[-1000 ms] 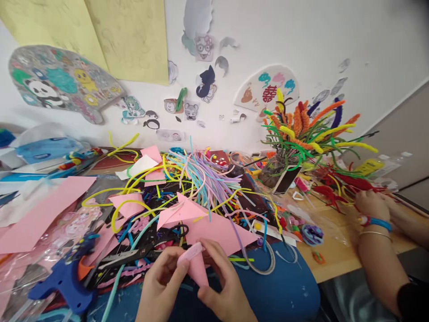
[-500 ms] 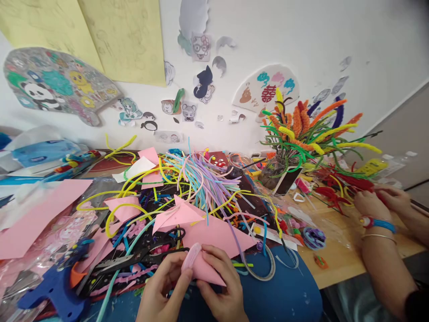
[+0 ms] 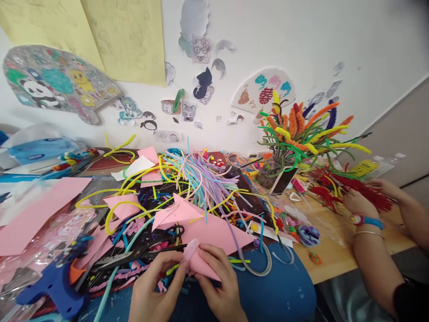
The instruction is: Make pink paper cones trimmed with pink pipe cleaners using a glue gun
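Low in the middle of the view, both my hands pinch a small pink paper cone [image 3: 197, 261] with a fuzzy pink strip along its rim. My left hand [image 3: 154, 290] grips the cone's rim end with thumb and forefinger. My right hand [image 3: 219, 286] wraps over the cone's body from the right. Just beyond the cone lie black scissors [image 3: 147, 250] and a large pink paper sheet [image 3: 217, 232].
A heap of coloured pipe cleaners [image 3: 194, 179] covers the middle of the table. A blue glue gun [image 3: 58, 279] lies at the lower left. A vase of pipe-cleaner flowers [image 3: 295, 134] stands right of centre. At the right, another person's hands [image 3: 363, 203] handle red pipe cleaners.
The cone has tilted from pointing down to lying more sideways between my fingers. The other person's hands at the right have shifted among the red pipe cleaners.
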Demonstrator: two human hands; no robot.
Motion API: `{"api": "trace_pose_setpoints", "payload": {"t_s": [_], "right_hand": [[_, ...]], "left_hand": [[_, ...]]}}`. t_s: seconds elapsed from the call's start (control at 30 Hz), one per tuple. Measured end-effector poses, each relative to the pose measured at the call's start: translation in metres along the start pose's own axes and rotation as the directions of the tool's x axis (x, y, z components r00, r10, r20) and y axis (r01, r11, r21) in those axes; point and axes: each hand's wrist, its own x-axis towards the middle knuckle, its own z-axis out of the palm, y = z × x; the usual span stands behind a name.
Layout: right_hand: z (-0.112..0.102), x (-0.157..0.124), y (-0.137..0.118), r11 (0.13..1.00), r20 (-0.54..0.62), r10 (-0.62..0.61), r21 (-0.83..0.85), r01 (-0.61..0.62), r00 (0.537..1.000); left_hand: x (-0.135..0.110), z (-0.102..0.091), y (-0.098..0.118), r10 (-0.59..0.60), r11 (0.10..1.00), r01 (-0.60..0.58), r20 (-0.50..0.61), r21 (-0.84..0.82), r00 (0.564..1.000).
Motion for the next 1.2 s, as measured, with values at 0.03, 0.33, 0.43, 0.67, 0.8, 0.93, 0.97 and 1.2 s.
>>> {"api": "trace_pose_setpoints", "payload": {"t_s": [0.03, 0.33, 0.43, 0.67, 0.8, 0.93, 0.97, 1.2], "right_hand": [[0.000, 0.000, 0.000, 1.000, -0.002, -0.013, -0.002, 0.013, 1.000], [0.000, 0.004, 0.001, 0.979, 0.017, -0.198, -0.046, 0.199, 0.980], [0.000, 0.005, 0.002, 0.965, 0.004, -0.261, -0.035, 0.261, 0.965], [-0.002, 0.003, 0.002, 0.991, -0.012, -0.118, 0.058, 0.118, 0.993], [-0.003, -0.002, 0.003, 0.989, -0.058, -0.022, 0.148, 0.030, 0.998], [-0.004, -0.004, 0.000, 0.982, -0.060, 0.071, 0.177, -0.059, 0.996], [-0.005, -0.004, -0.001, 0.980, -0.057, 0.091, 0.185, -0.079, 0.994], [-0.007, 0.001, -0.002, 0.924, -0.039, 0.161, 0.358, -0.137, 0.986]], "left_hand": [[0.001, 0.000, 0.000, -0.027, 0.999, 0.027, 0.002, -0.031, 1.000], [0.004, 0.003, 0.008, -0.306, 0.897, 0.298, 0.026, -0.327, 0.952], [0.005, 0.005, 0.020, -0.396, 0.825, 0.374, 0.038, -0.422, 0.917], [0.004, 0.006, 0.033, -0.487, 0.701, 0.470, 0.121, -0.536, 0.865], [0.000, 0.013, 0.028, -0.537, 0.600, 0.513, 0.166, -0.614, 0.827], [-0.005, 0.020, 0.023, -0.591, 0.466, 0.544, 0.212, -0.697, 0.779], [-0.007, 0.021, 0.023, -0.602, 0.440, 0.552, 0.223, -0.708, 0.766], [-0.015, 0.021, 0.022, -0.601, 0.454, 0.580, 0.248, -0.676, 0.760]]}}
